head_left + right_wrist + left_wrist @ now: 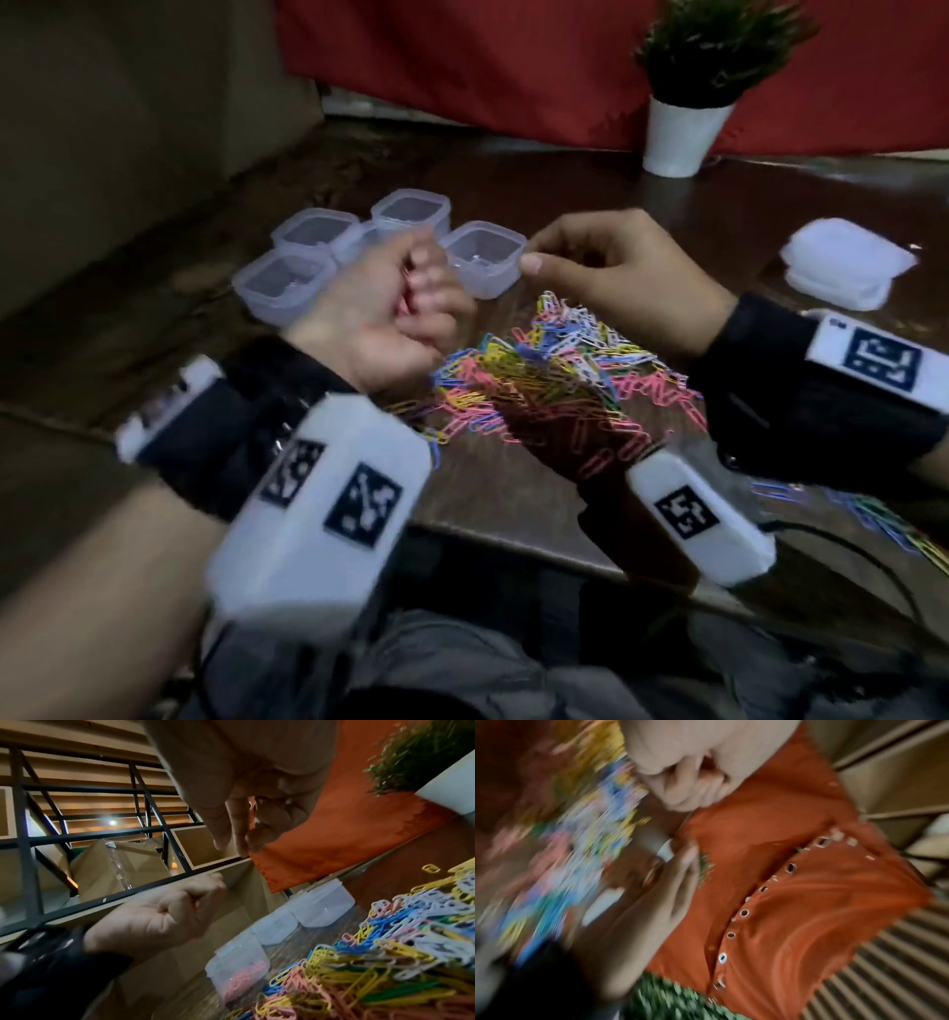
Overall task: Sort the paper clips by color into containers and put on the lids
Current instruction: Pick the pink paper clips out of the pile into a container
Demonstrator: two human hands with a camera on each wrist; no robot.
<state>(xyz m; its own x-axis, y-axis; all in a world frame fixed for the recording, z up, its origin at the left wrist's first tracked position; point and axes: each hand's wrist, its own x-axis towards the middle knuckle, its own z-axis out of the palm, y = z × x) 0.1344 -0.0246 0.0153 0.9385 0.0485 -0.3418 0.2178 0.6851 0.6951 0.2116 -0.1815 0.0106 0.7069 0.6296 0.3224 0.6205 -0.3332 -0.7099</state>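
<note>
Paper clips in mixed colours (544, 370) lie heaped on the dark wooden bench (513, 493), beside five clear plastic containers (482, 257). Left hand (390, 308) is curled, pink clips showing between its fingers; right hand (611, 277) pinches thumb to forefinger, contents unclear. Only the right wrist view shows pink clips inside the nearest container (239, 973). White lids (847, 267) sit stacked well apart.

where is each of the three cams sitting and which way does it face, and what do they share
Head: worn high, looking forward and down at the paper clip pile, open containers and lid stack; both hands and wrist units show.
Left wrist: blurred, looking along the left hand toward the red cloth.
Right wrist: low, facing the right hand, past the pile.
Shared: head and right wrist both show the pile, containers, left hand.
</note>
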